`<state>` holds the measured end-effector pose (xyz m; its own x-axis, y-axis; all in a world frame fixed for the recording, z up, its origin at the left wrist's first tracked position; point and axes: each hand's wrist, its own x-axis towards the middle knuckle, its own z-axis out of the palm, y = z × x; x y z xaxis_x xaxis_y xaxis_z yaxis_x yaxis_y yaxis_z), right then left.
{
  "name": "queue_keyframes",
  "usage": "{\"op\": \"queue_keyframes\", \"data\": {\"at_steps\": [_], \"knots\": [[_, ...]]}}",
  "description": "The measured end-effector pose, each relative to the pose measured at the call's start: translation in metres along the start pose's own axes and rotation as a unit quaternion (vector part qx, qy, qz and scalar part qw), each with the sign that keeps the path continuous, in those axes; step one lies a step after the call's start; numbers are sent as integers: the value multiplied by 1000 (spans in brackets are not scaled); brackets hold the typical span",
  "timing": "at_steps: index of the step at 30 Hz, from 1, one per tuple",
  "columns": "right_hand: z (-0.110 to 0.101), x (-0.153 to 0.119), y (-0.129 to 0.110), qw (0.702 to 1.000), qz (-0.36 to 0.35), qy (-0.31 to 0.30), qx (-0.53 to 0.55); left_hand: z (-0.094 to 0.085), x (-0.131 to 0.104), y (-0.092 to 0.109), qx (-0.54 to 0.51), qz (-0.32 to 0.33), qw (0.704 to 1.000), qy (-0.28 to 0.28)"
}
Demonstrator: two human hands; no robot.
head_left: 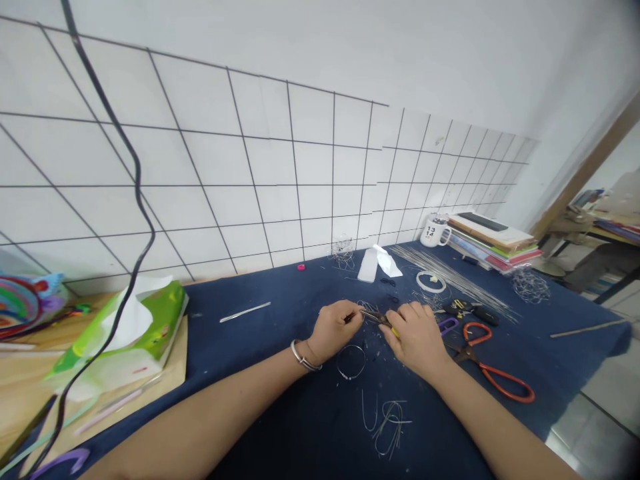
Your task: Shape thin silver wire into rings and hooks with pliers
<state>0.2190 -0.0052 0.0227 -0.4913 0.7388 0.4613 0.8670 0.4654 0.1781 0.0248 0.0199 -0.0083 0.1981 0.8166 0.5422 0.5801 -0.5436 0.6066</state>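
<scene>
My right hand [420,337] is closed around a pair of pliers [381,319] with dark jaws and a bit of yellow handle showing. The jaws point left, to the fingertips of my left hand [336,328]. That hand is pinched shut; something small and dark shows between its fingers, too hidden to name. A bangle [305,357] circles my left wrist. Just below the hands is a thin wire loop [351,362] with small beads at its bottom. Bent wire pieces [390,420] lie nearer to me on the dark blue cloth [280,413].
Orange-handled scissors [493,363] and black-handled cutters [467,310] lie to the right. Behind are long straight wires [455,277], a wire coil [431,281], a white mug [435,231] and stacked books [495,240]. A tissue pack [125,327] and hanging black cable [137,173] are at left.
</scene>
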Motion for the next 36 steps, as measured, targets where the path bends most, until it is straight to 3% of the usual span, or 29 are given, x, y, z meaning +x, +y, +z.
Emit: {"op": "queue_keyframes", "data": {"at_steps": [15,28,36], "knots": [[0,-1,2,1000,-13,6,-2,-4,0,4,-10,-3,1000,-22],[-4,0,4,1000,-15,2,0,-2,-2,0,27,29,999,7],[-2,-1,5,1000,-20,16,-12,-5,0,6,12,15,1000,-8]]}}
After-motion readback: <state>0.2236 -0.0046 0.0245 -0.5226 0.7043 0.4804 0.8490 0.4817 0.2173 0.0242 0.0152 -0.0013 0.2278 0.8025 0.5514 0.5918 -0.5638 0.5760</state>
